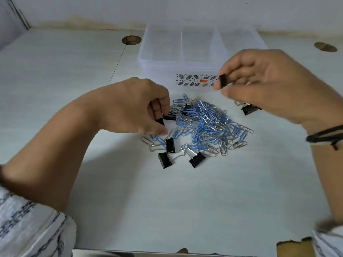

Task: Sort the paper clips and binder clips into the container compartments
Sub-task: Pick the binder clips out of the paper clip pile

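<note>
Both hands pinch boxy black binder clips, left hand [133,108] and right hand [263,84], above wiry paper clips [207,123]

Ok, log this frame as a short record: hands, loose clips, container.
left hand: pinching a black binder clip at the pile's left edge
right hand: holding a raised binder clip in front of the container
pile: blue and silver paper clips, loose on the table
container: clear, divided, compartments look empty
</note>
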Motion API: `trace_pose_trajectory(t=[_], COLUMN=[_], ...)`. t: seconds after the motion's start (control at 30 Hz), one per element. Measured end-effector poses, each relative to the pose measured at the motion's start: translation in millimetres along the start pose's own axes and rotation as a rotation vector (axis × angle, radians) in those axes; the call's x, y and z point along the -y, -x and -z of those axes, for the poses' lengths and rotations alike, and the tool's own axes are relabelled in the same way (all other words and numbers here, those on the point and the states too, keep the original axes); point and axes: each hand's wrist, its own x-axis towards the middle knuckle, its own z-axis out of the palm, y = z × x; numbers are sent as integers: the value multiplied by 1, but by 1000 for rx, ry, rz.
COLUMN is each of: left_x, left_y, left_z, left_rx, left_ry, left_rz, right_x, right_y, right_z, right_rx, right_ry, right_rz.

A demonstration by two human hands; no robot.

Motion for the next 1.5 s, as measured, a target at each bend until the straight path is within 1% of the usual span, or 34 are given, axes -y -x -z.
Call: trace_pose_trajectory(t=[0.07, 0.1, 0.13, 0.23, 0.3, 0.33, 0.4, 0.5, 0.57, 0.67, 0.77, 0.87, 1.03, 1.13, 1.3, 1.43, 1.5], left_x=[1, 2, 3, 9, 14, 15, 13, 5, -2, -6, -6, -6, -4, -3, -6, -11, -13], left_y=[1, 2, 3, 5, 5, 4, 1, -6, -11, -15, -16, -16, -15, -17, -17, -20, -21], left_z=[3, 6, 9, 17, 20, 19, 14, 0, -10, -18, -20, -20, -21, -21, -22, -26, -29], left_rx=[-27, -48, -71, -134, -166, -184, -208, -171, -142, -174, -203, -210, -230, -238, -244, -283, -274], left_ry=[31, 37, 36, -21, -120, -158, -187, -225, -254, -281, -264, -260, -204, -155, 58, 300, 326], left_rz=[-8, -8, -4, 30, 67, 75, 56, 11, 2, 3, 3, -6, -30, -52, -77, -83, -87], right_x=[-14, -19, -23, -26, -20, -15, -5, 7, 9, 9, 8, 7, 3, 3, 1, 2, 3], right_y=[-2, -1, -1, 2, 3, 2, 0, -1, -3, -5, -6, -7, -10, -10, -13, -12, -11], right_z=[16, 22, 26, 26, 20, 14, -2, -34, -51, -66, -67, -64, -57, -54, -46, -48, -51], right_rx=[-87, -88, -70, -26, -61, -86, -98, -41, 13, 65, 75, 73, 48, 68, 42, 78, 94], right_ry=[345, 506, 602, 668, 710, 703, 598, 521, 570, 672, 701, 664, 444, 354, 138, 88, 82], right_rz=[-67, -115, -156, -177, -105, -49, 47, 128, 173, 209, 196, 171, 71, 27, -18, -37, -31])
